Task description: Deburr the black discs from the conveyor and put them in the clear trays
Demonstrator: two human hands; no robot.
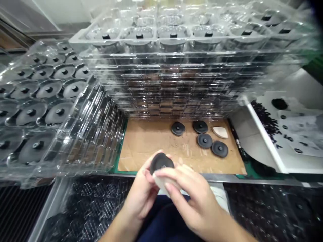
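Note:
My left hand (141, 193) is closed around the edge of a dark rounded disc (160, 162), its upper face turned up toward me. My right hand (195, 198) pinches a flat white piece (161, 184) between thumb and fingers, right against the near side of that disc. What the piece is made of, I cannot tell. Beyond my hands lies a cardboard sheet (148, 144). Several similar dark discs with a small central knob (219, 149) rest on its right half, beside a pale wedge-shaped piece (220, 132).
Stacked clear plastic trays (176, 84) form a wall behind the cardboard. Another tray stack (85, 134), holding dark discs in its pockets, stands at left. On the right is a white bin (274, 141) with small black parts (264, 117). More dark trays (96, 201) sit below the table edge.

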